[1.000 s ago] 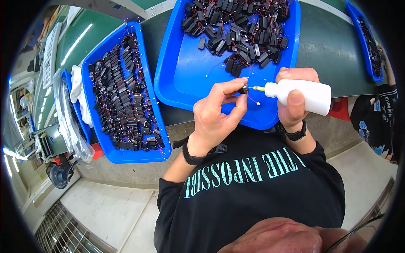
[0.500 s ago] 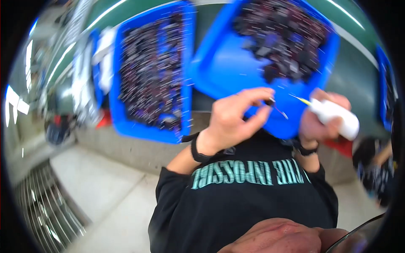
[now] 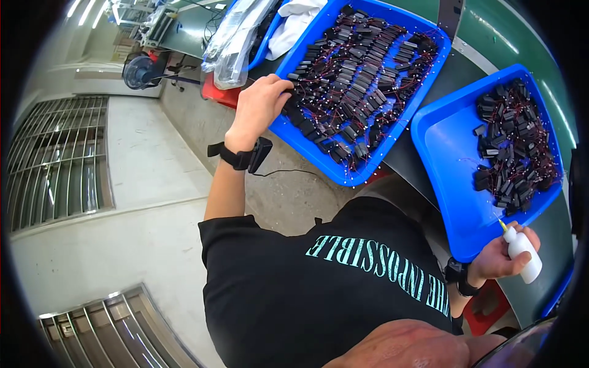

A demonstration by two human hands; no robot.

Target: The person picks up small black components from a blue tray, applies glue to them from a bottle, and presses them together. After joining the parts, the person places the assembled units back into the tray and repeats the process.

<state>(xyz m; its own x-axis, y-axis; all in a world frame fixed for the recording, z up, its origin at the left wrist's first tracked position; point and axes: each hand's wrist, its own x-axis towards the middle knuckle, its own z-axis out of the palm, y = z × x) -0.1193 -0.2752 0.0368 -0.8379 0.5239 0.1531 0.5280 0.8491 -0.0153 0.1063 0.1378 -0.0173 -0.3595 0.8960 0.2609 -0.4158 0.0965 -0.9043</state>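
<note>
The left hand point(image 3: 261, 101) now reaches out to the ten o'clock side of the view, its fingers curled down over the near rim of the left blue tray point(image 3: 307, 138) and onto the small black wired parts point(image 3: 362, 73) that fill it. A second ago this hand was pinching one such part up against the nozzle of the bottle in front of the chest; that part is no longer between the two hands, and the head has swung toward the full tray. I judge that the treated piece has been set down among the others or that a fresh one is being picked, but the fingertips are buried in the pile, so I cannot tell whether the hand is closed on a part or merely touching them.

The right hand point(image 3: 500, 257), at four o'clock, is wrapped around a small white squeeze bottle point(image 3: 524, 254) with a yellowish nozzle pointing up toward the second blue tray point(image 3: 451, 159). That tray holds a smaller heap of the same black parts point(image 3: 512, 144) on its far side.

Each wrist carries a black band. At twelve o'clock, clear plastic bags point(image 3: 236, 37) and white cloth point(image 3: 297, 21) lie beyond the left tray. The fisheye rim cuts off the bench at three o'clock.
</note>
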